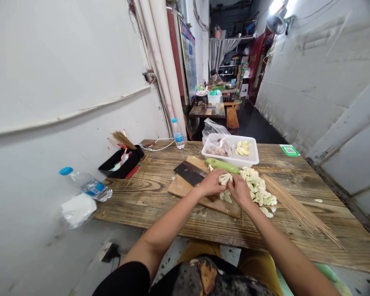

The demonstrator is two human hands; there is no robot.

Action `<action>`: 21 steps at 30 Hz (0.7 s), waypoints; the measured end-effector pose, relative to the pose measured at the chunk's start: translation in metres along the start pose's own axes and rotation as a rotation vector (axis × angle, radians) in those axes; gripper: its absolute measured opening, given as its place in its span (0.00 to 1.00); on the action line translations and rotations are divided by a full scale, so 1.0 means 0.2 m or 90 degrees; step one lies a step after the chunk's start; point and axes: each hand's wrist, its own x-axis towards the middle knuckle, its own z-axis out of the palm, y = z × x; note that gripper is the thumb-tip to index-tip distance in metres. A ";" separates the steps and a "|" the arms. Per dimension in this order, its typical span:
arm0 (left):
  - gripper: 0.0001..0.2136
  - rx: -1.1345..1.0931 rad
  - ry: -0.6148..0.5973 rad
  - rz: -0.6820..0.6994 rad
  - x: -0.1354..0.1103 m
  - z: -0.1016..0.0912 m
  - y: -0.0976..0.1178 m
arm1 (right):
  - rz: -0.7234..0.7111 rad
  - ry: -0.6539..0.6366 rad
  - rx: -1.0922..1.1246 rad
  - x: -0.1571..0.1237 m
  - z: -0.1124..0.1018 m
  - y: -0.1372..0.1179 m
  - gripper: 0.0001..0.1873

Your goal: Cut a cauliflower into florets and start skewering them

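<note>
A pale cauliflower floret (225, 179) is between my two hands, above the right part of the wooden cutting board (180, 186). My left hand (214, 182) grips it from the left. From the right, the fingers of my right hand (240, 190) close on its edge. Another cauliflower piece (225, 196) shows just below them. A cleaver (189, 172) with a dark blade lies on the board, its handle partly hidden by my left arm. Beyond my hands rests a long green vegetable (222, 165). Cauliflower florets (255, 187) are heaped beside my right hand.
Bamboo skewers (296, 205) fan out at the right. A white plastic tub (255, 158) holds bagged meat and yellow pieces. Left are a black box (111, 167) and a water bottle (91, 186); another bottle (178, 133) stands behind. A person (215, 78) sits at a far table.
</note>
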 end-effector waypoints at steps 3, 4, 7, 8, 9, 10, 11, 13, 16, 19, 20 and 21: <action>0.25 0.042 0.037 0.012 -0.02 0.03 0.01 | 0.008 -0.020 -0.038 -0.01 -0.01 -0.03 0.17; 0.25 0.063 0.043 0.012 -0.03 0.04 0.02 | 0.011 -0.027 -0.050 -0.01 -0.02 -0.04 0.16; 0.24 0.114 0.050 0.009 -0.04 0.05 0.04 | 0.011 -0.051 -0.084 -0.01 -0.03 -0.06 0.15; 0.23 0.118 0.050 0.010 -0.04 0.05 0.05 | 0.010 -0.060 -0.095 0.00 -0.03 -0.07 0.15; 0.22 0.116 0.048 0.011 -0.04 0.05 0.05 | 0.010 -0.068 -0.105 0.00 -0.03 -0.08 0.15; 0.21 0.111 0.045 0.013 -0.04 0.05 0.05 | 0.010 -0.077 -0.115 0.01 -0.04 -0.08 0.15; 0.21 0.105 0.044 0.013 -0.03 0.05 0.04 | 0.012 -0.086 -0.123 0.02 -0.04 -0.09 0.15; 0.21 0.097 0.045 0.005 -0.03 0.05 0.03 | 0.015 -0.101 -0.134 0.03 -0.05 -0.09 0.16; 0.21 0.100 -0.009 -0.010 -0.03 0.03 0.01 | 0.015 -0.125 -0.137 0.03 -0.04 -0.09 0.18; 0.17 0.110 -0.089 -0.002 -0.03 0.00 0.00 | 0.008 -0.148 -0.134 0.02 -0.02 -0.08 0.19; 0.16 0.116 -0.105 0.002 -0.03 -0.01 0.01 | 0.003 -0.153 -0.134 0.02 -0.01 -0.08 0.19; 0.15 0.124 -0.116 0.004 -0.03 -0.02 0.01 | -0.003 -0.158 -0.134 0.02 -0.01 -0.08 0.19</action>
